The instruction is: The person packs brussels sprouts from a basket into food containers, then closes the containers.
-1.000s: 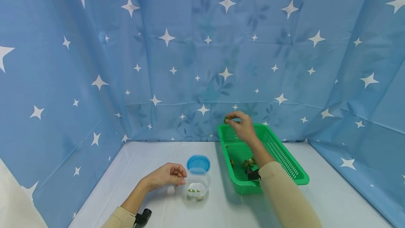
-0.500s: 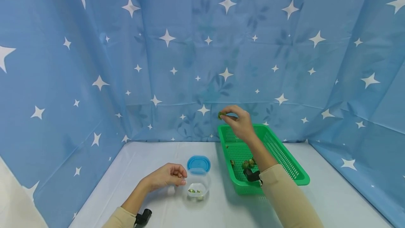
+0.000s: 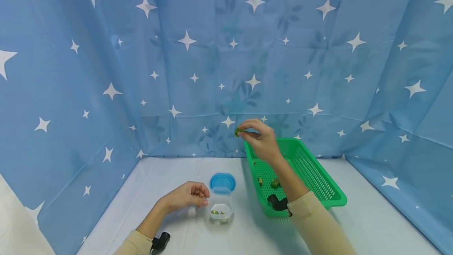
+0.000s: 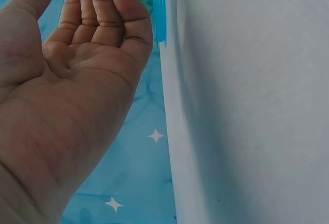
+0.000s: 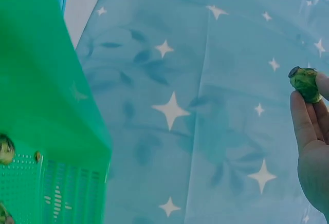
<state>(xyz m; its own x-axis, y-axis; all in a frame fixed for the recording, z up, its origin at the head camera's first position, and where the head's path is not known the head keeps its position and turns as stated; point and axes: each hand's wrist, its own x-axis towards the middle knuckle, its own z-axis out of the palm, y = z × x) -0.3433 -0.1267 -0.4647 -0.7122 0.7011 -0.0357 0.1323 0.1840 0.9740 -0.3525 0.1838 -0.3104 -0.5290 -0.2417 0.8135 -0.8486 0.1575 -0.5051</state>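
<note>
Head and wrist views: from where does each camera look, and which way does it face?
Head: worn on the head, facing forward, down at the green perforated plastic basket; left hand and right hand show.
Left wrist: worn there, facing along the left palm towards its fingers.
Right wrist: worn there, facing past the basket to the blue starred curtain; right fingers pinch a green leafy sprout.
Head and right wrist share sprout and basket.

Soft, even light fills the head view, leaving faint shadows on the white tabletop (image 3: 180,170) beside the green basket (image 3: 313,170). The left wrist view is dimmer, the left hand (image 4: 85,80) in shade; the right wrist view looks slightly hazy.
</note>
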